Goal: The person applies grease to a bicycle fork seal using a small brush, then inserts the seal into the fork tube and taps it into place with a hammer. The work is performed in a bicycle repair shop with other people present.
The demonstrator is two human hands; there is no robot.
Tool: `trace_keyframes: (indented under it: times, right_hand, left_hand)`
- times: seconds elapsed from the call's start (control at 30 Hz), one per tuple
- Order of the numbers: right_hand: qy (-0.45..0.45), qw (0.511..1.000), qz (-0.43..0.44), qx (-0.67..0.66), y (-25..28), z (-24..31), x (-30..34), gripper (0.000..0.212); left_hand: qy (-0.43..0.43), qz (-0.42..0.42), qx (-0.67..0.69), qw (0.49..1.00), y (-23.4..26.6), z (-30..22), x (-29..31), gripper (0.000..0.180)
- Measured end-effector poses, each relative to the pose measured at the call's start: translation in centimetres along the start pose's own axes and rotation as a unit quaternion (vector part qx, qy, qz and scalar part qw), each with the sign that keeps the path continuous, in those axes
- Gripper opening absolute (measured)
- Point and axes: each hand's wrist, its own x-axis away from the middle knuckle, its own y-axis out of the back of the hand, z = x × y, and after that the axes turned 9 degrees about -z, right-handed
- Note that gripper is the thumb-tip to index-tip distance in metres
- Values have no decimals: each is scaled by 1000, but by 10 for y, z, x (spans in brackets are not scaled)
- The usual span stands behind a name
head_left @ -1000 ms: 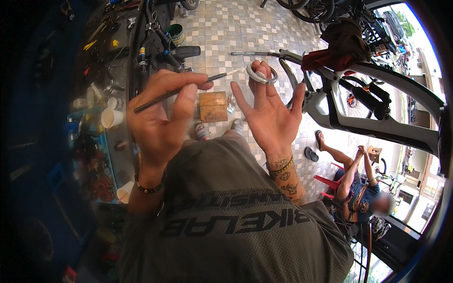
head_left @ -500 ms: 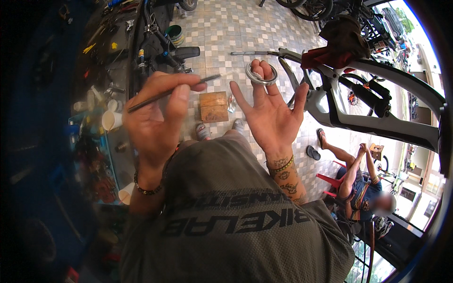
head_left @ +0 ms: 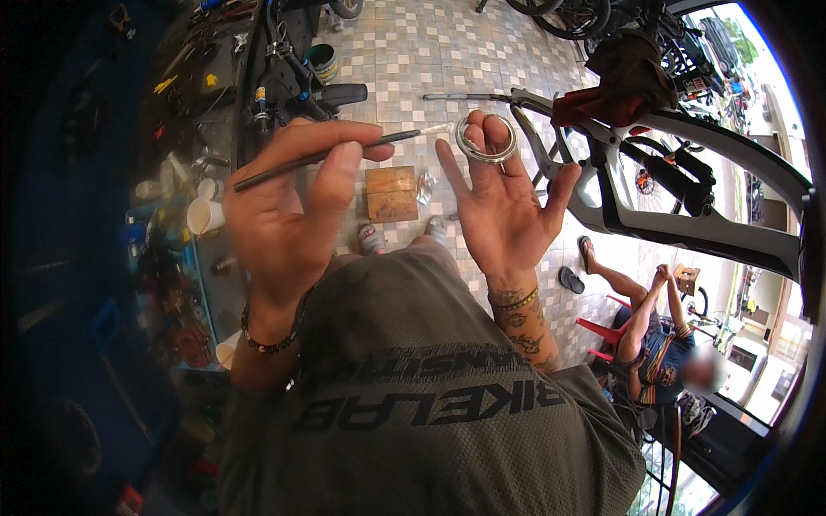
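Observation:
My left hand is closed in a pinch around a thin brush with a dark handle and a pale tip. The tip points right, close to the left side of a shiny metal bearing ring. That ring sits around the bent middle fingers of my right hand, which is palm up with its thumb and forefinger stretched away. Whether the brush tip touches the ring I cannot tell.
A grey and black bike frame hangs on the right, with a dark red cloth over it. A wooden box stands on the tiled floor. Left is a bench with cups and tools. A seated person is at lower right.
My left hand has moved right, bringing the brush tip up to the ring. The ring has shifted slightly right and tilted, showing more of its round opening.

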Motion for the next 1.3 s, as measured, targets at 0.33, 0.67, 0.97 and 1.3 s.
trace_keyframes:
  times: [0.33, 0.67, 0.97, 1.3]
  right_hand:
    - [32, 996, 34, 82, 9, 4, 1, 103]
    - [38, 996, 24, 82, 14, 4, 6, 106]
    - [47, 993, -8, 111, 11, 5, 8, 105]
    - [47, 984, -32, 169, 16, 14, 12, 87]
  left_hand:
    - [10, 18, 13, 1000, -4, -8, -4, 15]
    - [35, -4, 27, 999, -7, -8, 1, 20]
    - [108, 32, 76, 991, -6, -15, 2, 20]
    - [-11, -85, -99, 991, 60, 19, -27, 20]
